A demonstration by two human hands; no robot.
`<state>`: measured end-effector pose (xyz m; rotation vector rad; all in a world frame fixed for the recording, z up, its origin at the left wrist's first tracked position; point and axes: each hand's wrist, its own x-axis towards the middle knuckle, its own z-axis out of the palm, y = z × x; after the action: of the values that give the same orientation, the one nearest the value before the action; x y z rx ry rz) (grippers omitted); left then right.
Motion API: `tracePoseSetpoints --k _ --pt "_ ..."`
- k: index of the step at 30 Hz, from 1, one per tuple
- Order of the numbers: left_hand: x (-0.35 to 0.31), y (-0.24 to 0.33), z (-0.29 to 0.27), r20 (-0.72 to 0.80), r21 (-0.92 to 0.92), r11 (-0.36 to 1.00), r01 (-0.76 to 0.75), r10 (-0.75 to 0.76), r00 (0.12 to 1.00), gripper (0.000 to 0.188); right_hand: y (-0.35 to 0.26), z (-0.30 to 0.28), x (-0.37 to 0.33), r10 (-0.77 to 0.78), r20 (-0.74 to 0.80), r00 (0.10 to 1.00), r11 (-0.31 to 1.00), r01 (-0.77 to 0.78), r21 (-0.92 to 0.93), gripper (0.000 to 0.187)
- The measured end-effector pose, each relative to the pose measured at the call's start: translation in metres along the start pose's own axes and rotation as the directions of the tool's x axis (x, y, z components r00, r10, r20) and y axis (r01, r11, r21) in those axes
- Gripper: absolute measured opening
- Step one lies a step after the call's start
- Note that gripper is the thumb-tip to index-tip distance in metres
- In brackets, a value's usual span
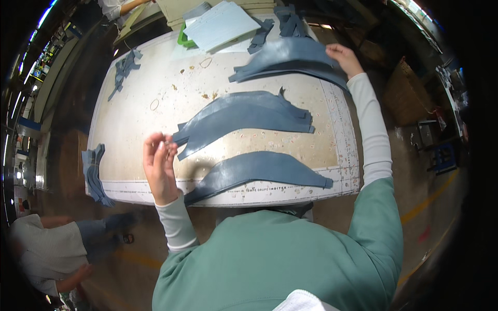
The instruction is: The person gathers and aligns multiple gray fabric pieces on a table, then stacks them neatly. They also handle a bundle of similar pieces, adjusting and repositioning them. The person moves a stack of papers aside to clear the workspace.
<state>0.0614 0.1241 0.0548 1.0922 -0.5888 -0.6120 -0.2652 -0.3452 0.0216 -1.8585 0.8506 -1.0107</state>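
Note:
My right hand [343,58] is stretched out to the far right. Its fingers pinch the right end of a curved blue-grey leather-like piece [290,52], on top of the far pile. My left hand [162,167] is raised over the table's near left part, fingers curled in with the thumb against them. Whether anything small is between them I cannot make out. Just beyond it lies the left end of a middle pile of similar curved pieces [244,116], layered and slightly fanned. A third curved pile [259,168] lies along the near edge.
Pale sheets [220,26] are stacked over a green tray [185,37] at the back of the white table [135,119]. Blue strips [124,70] lie at the far left, and more strips [95,173] hang over the left edge. Another person [52,249] is at the lower left.

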Motion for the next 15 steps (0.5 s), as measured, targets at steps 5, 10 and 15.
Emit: tracePoseSetpoints --k 5,10,15 --pt "-0.010 -0.016 -0.020 -0.044 0.174 0.984 0.035 -0.028 0.999 0.013 0.048 0.000 -0.006 0.154 -0.065 0.986 0.888 -0.167 -0.428 0.027" --pt "-0.002 -0.015 -0.024 0.086 0.545 0.819 -0.177 0.156 0.984 0.009 -0.005 0.014 -0.040 -0.253 -0.013 0.967 0.312 0.069 -0.948 0.018" --pt "0.011 -0.026 -0.025 0.287 0.906 0.273 -0.323 0.165 0.944 0.020 -0.076 0.060 -0.098 -0.167 0.244 0.955 0.839 0.268 -0.474 0.021"
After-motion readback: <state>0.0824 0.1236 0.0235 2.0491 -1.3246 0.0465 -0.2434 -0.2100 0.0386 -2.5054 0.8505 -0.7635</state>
